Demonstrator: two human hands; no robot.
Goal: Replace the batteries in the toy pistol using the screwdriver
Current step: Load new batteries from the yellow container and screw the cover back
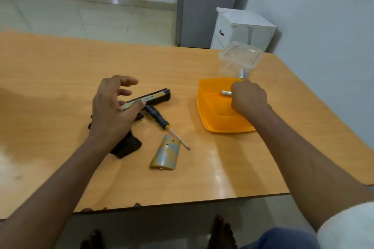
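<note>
The black and yellow toy pistol (153, 97) lies on the wooden table (50, 70), barrel pointing right. My left hand (111, 109) rests over its middle with the fingers spread, thumb touching the slide. A screwdriver (159, 119) with a black and yellow handle lies just right of the pistol, tip toward me. The removed battery cover (166, 152) sits near the screwdriver tip. My right hand (248, 98) is closed over the orange tray (214, 125), holding a battery (226, 93) whose end sticks out to the left.
A clear plastic container (239, 57) stands behind the orange tray with more batteries (242, 74) inside. A small white cabinet (242, 28) stands on the floor beyond the table's far right corner. The near table edge runs just in front of me.
</note>
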